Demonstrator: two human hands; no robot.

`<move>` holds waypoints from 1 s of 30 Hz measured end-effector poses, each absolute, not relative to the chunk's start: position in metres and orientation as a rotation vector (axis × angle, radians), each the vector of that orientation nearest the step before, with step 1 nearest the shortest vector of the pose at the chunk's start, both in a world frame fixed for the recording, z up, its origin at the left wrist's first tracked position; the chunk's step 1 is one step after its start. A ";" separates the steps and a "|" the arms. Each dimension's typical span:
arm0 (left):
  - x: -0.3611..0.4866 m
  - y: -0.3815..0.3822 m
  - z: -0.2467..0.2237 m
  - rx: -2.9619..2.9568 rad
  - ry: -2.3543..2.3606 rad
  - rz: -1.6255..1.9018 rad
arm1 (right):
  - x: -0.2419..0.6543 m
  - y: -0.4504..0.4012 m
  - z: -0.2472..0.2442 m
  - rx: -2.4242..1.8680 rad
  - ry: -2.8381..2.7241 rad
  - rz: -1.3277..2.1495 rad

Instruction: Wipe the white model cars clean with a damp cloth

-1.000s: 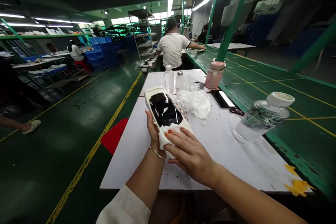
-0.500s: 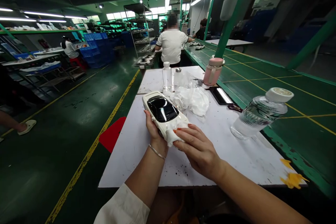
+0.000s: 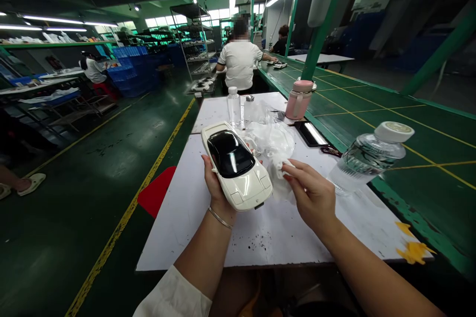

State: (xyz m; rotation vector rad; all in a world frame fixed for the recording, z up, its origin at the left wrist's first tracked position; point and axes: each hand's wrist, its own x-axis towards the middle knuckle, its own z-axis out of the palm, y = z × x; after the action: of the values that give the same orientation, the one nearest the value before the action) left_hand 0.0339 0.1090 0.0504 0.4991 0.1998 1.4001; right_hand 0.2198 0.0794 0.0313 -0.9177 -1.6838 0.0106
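Note:
A white model car (image 3: 243,189) with a black roof and windows rests in my left hand (image 3: 213,183), its front end tilted toward me above the table. The fingers wrap under and around its sides, so part of the grip is hidden. To the right of the car, my right hand (image 3: 312,190) pinches a crumpled white cloth (image 3: 278,164), apart from the car's body. Behind both lies a heap of clear plastic wrap (image 3: 269,136) on the white table (image 3: 178,228).
A tilted water bottle (image 3: 368,158) stands at the right. Farther back are a clear bottle (image 3: 234,106), a small jar (image 3: 249,108), a pink flask (image 3: 299,99) and a dark phone-like slab (image 3: 311,133). A person in a white shirt (image 3: 240,64) sits ahead beside the green conveyor bench (image 3: 372,94).
My right hand has lifted the white cloth off the car's front and moved right. The car's hood is now uncovered and turned slightly more toward me.

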 end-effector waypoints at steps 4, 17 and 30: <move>0.035 0.109 0.051 0.494 0.178 1.393 | 0.209 0.065 0.043 -0.799 -1.778 0.050; 0.043 0.101 0.054 0.476 0.199 1.308 | 0.216 0.078 0.066 -0.879 -1.742 -0.016; 0.048 0.101 0.048 0.414 0.261 1.270 | 0.196 0.102 0.084 -0.846 -1.898 -0.034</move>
State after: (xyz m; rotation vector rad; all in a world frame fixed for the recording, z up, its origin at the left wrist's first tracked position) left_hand 0.0484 0.1014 0.0479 0.4138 0.2606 1.2699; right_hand 0.1960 0.1018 0.0842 -0.8461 -1.8980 -0.0336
